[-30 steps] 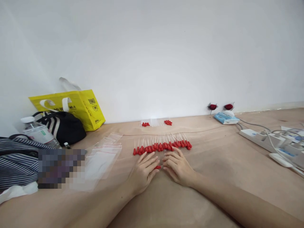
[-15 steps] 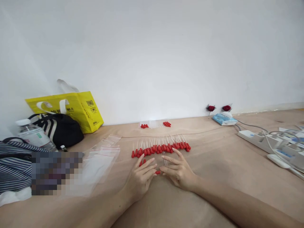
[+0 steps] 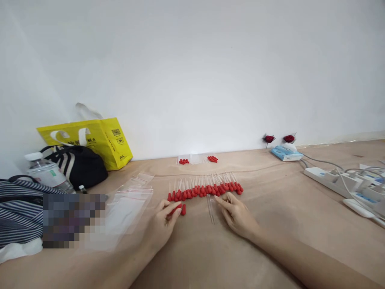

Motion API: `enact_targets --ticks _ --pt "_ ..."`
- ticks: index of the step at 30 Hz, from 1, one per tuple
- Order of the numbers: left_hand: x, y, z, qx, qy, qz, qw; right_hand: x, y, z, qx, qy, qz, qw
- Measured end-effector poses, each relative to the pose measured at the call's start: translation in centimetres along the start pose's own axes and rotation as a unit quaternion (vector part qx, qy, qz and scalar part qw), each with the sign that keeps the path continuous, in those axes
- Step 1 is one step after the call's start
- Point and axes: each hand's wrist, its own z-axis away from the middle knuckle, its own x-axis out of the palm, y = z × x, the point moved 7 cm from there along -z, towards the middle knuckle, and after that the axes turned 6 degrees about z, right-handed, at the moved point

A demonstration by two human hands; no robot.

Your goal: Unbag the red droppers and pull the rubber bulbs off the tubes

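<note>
Low at the centre of my head view, over the tan tabletop [image 3: 192, 257], both my forearms slant inward from the lower corners, and I count 12 o'clock as straight away from me, from the bare patch between my hands. At 9 o'clock my left hand [image 3: 165, 218] lies palm-down with its wrist low, fingers curled and thumb drawn in to meet them, pinching a red rubber bulb [image 3: 173, 210]. Just beside that thumb tip, on its 2 o'clock side, a loose bulb [image 3: 183, 210] rests on the table.

At 3 o'clock my right hand [image 3: 236, 212] is angled toward 10 o'clock, its thumb and index fingertips close together at the upper end of some thin clear tubes [image 3: 211, 212] lying on the tabletop; whether they grip one or only touch it I cannot tell. The two hands are apart, with the tubes and the loose bulb between them.

At 12 o'clock, just beyond my fingers, a row of red-bulbed droppers [image 3: 205, 190] spreads sideways, bulbs toward me and clear stems pointing away. Farther out at 12, near the wall, lie small clear bags with red bulbs. Between 9 and 10 are flat zip bags [image 3: 128, 206].
</note>
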Motion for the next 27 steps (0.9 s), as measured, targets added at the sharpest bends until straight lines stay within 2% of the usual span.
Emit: enact_targets --ticks 3,6,9,13,16,18,20,23,27 --pt "-0.4 -2.5 -0.2 -0.134 0.005 0.014 0.991 0.4 0.2 0.0 0.022 -0.014 -0.042 0.999" --pt "-0.2 -3.9 -0.1 -0.205 0.000 0.014 0.979 0.7 0.6 0.0 0.055 -0.009 -0.058 0.997" --pt "0.4 -3.9 0.0 -0.215 -0.023 0.019 0.976 1.2 0.9 -0.1 0.074 0.007 -0.043 0.996" --pt "0.8 -4.1 0.0 -0.238 -0.060 0.049 0.968 1.7 0.2 -0.4 0.053 0.010 -0.044 0.998" --pt "-0.1 -4.7 -0.7 -0.225 -0.041 0.026 0.973 1.8 -0.7 -0.6 0.038 -0.002 -0.056 0.998" --pt "-0.9 -5.6 -1.5 -0.229 -0.023 -0.026 0.973 1.7 -1.1 -0.6 0.035 -0.015 -0.060 0.997" --pt "-1.0 -7.1 -2.4 -0.260 -0.035 -0.066 0.963 1.5 -1.3 -0.6 0.036 -0.023 -0.065 0.997" --pt "-0.4 -8.9 -3.8 -0.306 -0.070 -0.103 0.944 1.3 -1.2 -0.7 0.045 -0.031 -0.086 0.995" --pt "0.5 -9.9 -5.6 -0.341 -0.099 -0.155 0.922 0.9 -0.5 -0.6 0.055 -0.025 -0.125 0.990"
